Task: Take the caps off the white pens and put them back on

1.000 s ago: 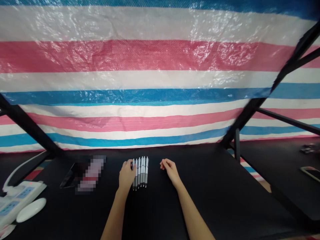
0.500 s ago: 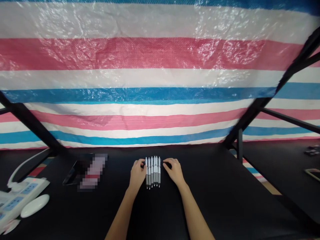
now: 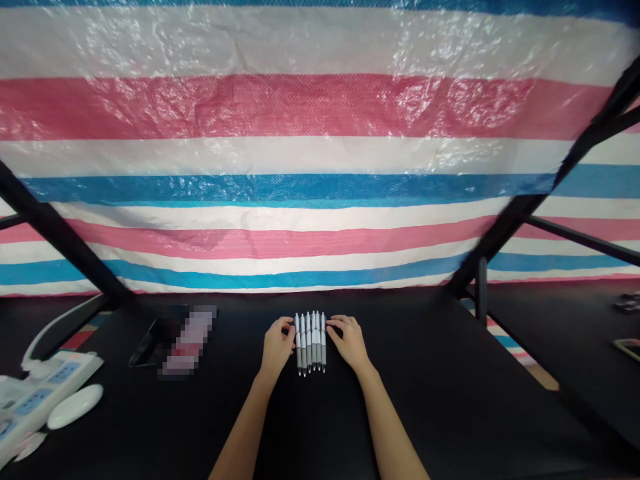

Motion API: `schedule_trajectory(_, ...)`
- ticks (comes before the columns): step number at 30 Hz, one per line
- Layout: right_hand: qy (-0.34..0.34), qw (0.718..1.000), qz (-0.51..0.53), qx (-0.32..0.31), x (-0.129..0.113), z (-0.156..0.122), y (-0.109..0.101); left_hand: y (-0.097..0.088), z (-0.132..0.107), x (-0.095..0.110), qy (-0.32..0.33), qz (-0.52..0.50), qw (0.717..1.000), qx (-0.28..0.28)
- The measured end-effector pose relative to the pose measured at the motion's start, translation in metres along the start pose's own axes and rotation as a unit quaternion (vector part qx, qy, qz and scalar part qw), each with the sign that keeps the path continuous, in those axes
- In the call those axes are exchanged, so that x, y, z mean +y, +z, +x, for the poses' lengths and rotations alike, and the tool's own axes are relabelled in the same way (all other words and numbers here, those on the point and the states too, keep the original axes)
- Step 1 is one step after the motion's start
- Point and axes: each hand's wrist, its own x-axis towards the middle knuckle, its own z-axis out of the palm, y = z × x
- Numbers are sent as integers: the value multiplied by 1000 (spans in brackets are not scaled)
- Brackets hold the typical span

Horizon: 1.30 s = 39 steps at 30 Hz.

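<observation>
Several white-and-grey click pens [image 3: 311, 341] lie side by side in a row on the black table, their tips toward me. My left hand [image 3: 278, 341] rests at the row's left side, thumb and forefinger apart and close against the outermost pen. On the opposite side, my right hand [image 3: 349, 340] has its thumb and forefinger apart, with the fingertips at the edge of the rightmost pen. Neither hand is wrapped round a pen. Whether the fingertips press on the pens is too small to tell.
A dark phone-like device [image 3: 157, 340] and a pixelated item [image 3: 190, 343] lie to the left. Nearer me are a white power strip [image 3: 50, 393] and a white oval object [image 3: 75, 407]. Black frame bars [image 3: 480, 267] flank a striped plastic sheet [image 3: 300, 153] behind the table.
The gap between the pens and my right hand has narrowed. The pens and my left hand appear slightly farther right, as the whole view has also shifted a little.
</observation>
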Motion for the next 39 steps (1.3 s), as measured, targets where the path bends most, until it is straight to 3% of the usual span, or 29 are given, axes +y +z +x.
schedule_trajectory(4,32,999,-44,8,3,-1,1,-2,2,-5,12,-23,999,35)
schedule_trajectory(12,11,994,-102,-22,8,-4,4,-3,2,-3,-24,-31,999,15)
schedule_trajectory(31,14,994,-102,-23,7,-4,5,-2,3,-8,33,39,999,16)
schedule_trajectory(39,12,995,-101,-24,8,-4,6,-3,3,-6,26,43,999,12)
